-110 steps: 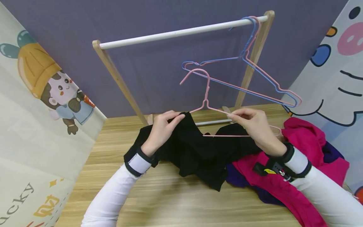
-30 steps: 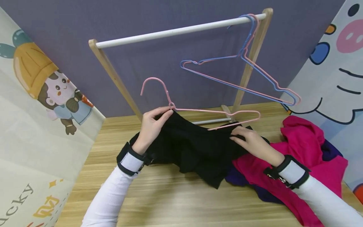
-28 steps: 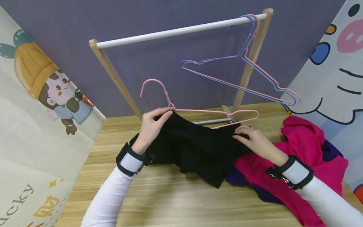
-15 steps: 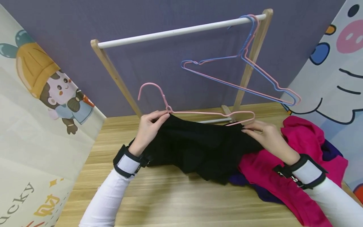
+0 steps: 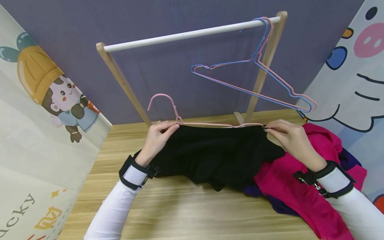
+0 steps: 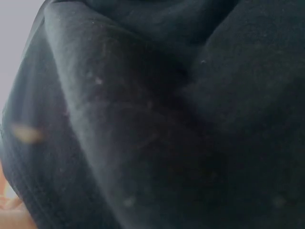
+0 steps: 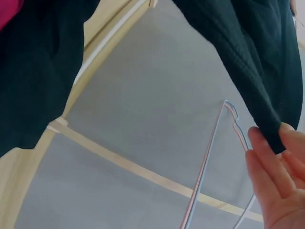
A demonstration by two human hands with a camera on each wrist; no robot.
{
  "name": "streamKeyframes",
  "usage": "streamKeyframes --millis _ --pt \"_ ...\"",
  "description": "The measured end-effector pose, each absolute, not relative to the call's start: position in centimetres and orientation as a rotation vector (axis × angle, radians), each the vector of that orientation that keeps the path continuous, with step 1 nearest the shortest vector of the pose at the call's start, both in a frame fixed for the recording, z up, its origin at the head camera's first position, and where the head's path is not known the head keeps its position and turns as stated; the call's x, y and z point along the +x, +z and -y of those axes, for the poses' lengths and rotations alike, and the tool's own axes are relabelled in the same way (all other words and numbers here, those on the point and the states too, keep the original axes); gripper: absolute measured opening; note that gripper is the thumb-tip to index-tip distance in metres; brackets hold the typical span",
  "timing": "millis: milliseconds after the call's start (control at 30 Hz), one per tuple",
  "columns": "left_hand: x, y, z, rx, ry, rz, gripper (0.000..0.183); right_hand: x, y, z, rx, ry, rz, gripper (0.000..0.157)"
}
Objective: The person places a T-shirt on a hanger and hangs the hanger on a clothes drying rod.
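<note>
My left hand (image 5: 157, 140) pinches the top edge of a black garment (image 5: 216, 150) right beside the hook base of a pink hanger (image 5: 207, 124). The hanger's hook stands up free above the fingers, and its shoulder runs right along the cloth's upper edge. My right hand (image 5: 295, 141) pinches the garment's right corner at the hanger's right end; the hanger's lower bar is hidden by cloth. Dark fabric fills most of the left wrist view. In the right wrist view, thumb and fingers (image 7: 267, 167) grip a hanging strip of the black cloth. The garment's kind is unclear.
Behind the hands stands a rack with a white rail (image 5: 186, 35) and wooden posts. A blue hanger (image 5: 228, 85) and another pink one hang at its right end. Magenta clothing (image 5: 303, 186) lies with dark purple cloth (image 5: 282, 205) on the wooden tabletop (image 5: 186, 213) at right.
The left hand and hanger hook shifted left from 3.7 s ago. My right hand moved from the hanger to the cloth, then drew its edge right and up over the hanger's right end.
</note>
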State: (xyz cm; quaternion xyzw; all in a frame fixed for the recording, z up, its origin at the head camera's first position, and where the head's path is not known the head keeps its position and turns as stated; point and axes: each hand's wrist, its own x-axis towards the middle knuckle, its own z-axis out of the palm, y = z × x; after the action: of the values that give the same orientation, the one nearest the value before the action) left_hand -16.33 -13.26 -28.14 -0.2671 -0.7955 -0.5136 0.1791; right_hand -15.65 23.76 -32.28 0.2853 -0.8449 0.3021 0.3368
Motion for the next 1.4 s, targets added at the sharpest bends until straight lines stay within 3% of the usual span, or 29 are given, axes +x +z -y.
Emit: streamKeyframes --millis 300,667,1400 --pt "-18.1 -30.4 13.6 -0.78 -1.459 2.312 0.013 -16.5 -30.4 -23.3 0.703 0.785 2.165 0.028" --pt "-18.3 -29.8 11.7 -0.886 -1.453 2.271 0.014 -16.5 -28.4 -20.6 0.713 0.782 2.279 0.017" --pt "-18.0 -30.5 9.3 -0.904 -1.325 2.302 0.016 -17.1 -28.8 -15.9 0.93 0.919 2.335 0.012"
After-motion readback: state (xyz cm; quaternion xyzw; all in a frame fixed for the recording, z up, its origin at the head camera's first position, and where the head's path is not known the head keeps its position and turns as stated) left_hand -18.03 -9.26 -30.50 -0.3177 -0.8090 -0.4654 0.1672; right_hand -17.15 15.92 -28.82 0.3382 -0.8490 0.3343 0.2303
